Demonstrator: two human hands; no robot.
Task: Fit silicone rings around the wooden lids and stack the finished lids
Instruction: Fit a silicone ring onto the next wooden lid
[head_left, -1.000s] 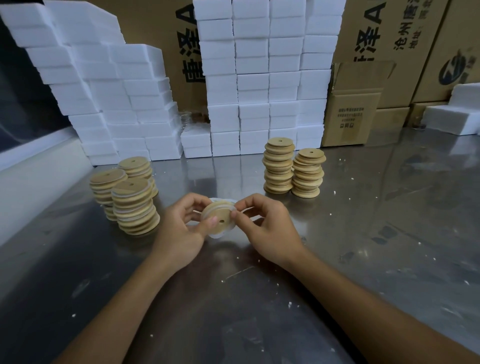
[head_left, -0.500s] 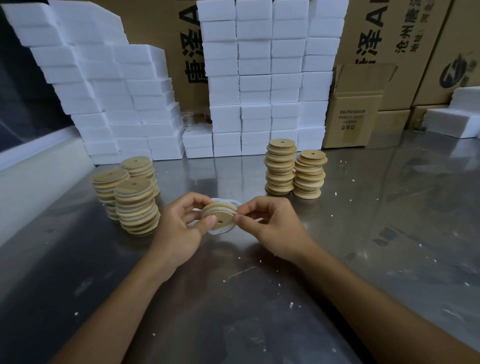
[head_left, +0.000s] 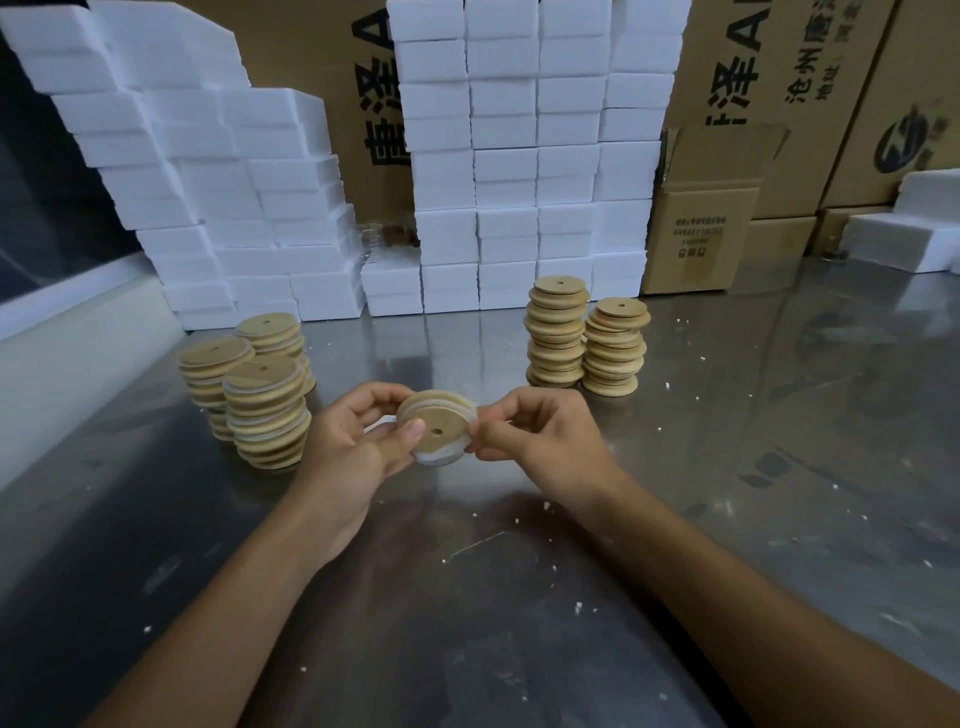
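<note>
Lid (head_left: 435, 428) held up between both hands, just above the metal table (head_left: 519, 623).
Left hand (head_left: 358, 447) grips its left edge, thumb on the face; right hand (head_left: 540, 441) pinches the whitish ring (head_left: 441, 457) at its right edge. Ringed stacks (head_left: 249, 384) left of the lid, plain stacks (head_left: 582, 338) behind-right.

White foam blocks (head_left: 498, 171) stacked before cardboard boxes (head_left: 727, 104) on steel table (head_left: 779, 493).
</note>
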